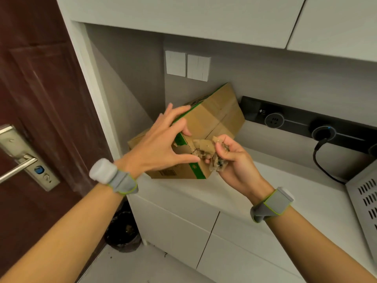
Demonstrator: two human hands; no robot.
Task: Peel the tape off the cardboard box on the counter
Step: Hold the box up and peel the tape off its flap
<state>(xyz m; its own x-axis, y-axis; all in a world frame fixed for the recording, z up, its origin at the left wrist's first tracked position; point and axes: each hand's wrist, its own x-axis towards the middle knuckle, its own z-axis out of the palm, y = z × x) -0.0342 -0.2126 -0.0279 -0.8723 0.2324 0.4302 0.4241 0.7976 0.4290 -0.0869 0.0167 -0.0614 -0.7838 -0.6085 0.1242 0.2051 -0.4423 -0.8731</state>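
Cardboard box (216,115), brown, green-trimmed: one, tilted on white worktop (265,180). Left hand (157,146) fingers spread against it; right hand (234,160) fingers clamped on one crumpled tape wad (219,166).

We take this for a home kitchen, by the entrance. White wall cabinets (183,17) hang over a pale counter (285,180), with flat cupboards (173,227) beneath. We note wall switches (186,65), a black socket strip (306,123), a dark wooden door (40,88) with a lever handle (18,166), and a lined bin (122,235) on the floor.
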